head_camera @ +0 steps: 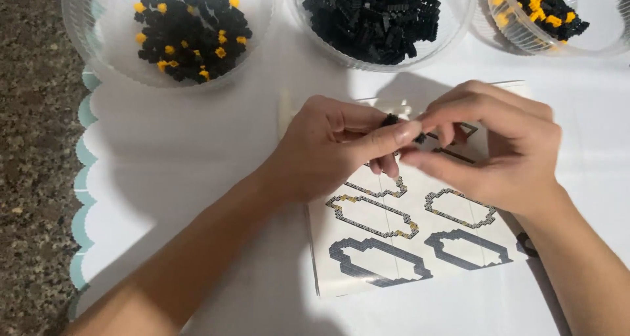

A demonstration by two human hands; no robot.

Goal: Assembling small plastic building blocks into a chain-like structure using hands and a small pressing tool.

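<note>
Left hand point(328, 149) and right hand point(489, 146) pinching small black bricks point(392, 120) — seemingly knobbly plastic, over glossy diagram sheet point(400, 237)

Surface point(197, 172): smooth white matt covering, scalloped pale-teal border at left edge. Beyond it: rough speckled stone point(29, 178). 3 bowls point(85, 41) along far edge: clear ribbed glossy plastic. Bricks point(377, 14) inside: hard plastic, studded, black and yellow. Instruction sheet point(394, 244): smooth printed paper, creased.

Home hobby table point(197, 146), brick bowls point(98, 41), instruction sheet point(407, 244)
</note>
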